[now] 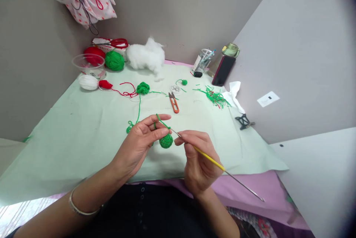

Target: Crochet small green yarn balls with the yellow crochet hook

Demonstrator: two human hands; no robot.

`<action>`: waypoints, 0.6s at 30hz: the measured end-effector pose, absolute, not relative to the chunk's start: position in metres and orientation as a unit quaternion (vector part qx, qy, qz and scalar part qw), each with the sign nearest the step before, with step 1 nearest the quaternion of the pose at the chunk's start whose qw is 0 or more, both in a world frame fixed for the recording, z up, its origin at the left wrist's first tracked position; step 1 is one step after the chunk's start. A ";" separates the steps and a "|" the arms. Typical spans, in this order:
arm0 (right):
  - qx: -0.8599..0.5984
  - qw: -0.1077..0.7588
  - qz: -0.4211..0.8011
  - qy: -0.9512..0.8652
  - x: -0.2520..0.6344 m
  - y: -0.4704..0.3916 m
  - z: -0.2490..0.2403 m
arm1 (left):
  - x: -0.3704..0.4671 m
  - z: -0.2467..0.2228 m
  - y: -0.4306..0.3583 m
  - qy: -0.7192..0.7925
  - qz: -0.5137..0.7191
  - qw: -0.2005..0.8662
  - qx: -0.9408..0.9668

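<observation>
My left hand [144,139] pinches a small round green crochet piece [166,141] near its top, with green yarn wrapped over the raised index finger. That yarn runs back to a loose green yarn bundle [143,88] on the cloth. Between the thumb and fingers of my right hand [198,156] is a crochet hook [210,159] with a yellow grip and a metal hook at its far end. Its front tip meets the green yarn just above the piece, beside my left thumb. Orange thread snips [174,103] lie beyond my hands.
White stuffing [146,55], a green yarn ball [114,61] and a clear plastic tub [89,65] stand at the back left. Yarn scraps [216,97], a phone [224,70], a bottle [230,50] and a glass jar [204,59] are at the right. Walls enclose the table.
</observation>
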State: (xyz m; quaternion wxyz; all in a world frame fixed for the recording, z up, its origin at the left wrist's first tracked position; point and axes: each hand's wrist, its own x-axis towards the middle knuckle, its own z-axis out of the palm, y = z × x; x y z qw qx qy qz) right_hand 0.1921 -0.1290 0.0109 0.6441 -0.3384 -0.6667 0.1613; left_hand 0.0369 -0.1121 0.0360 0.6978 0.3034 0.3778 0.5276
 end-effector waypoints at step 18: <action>-0.355 0.631 0.160 -0.671 0.195 -0.129 0.011 | 0.035 0.030 -0.109 0.390 0.516 0.696 0.314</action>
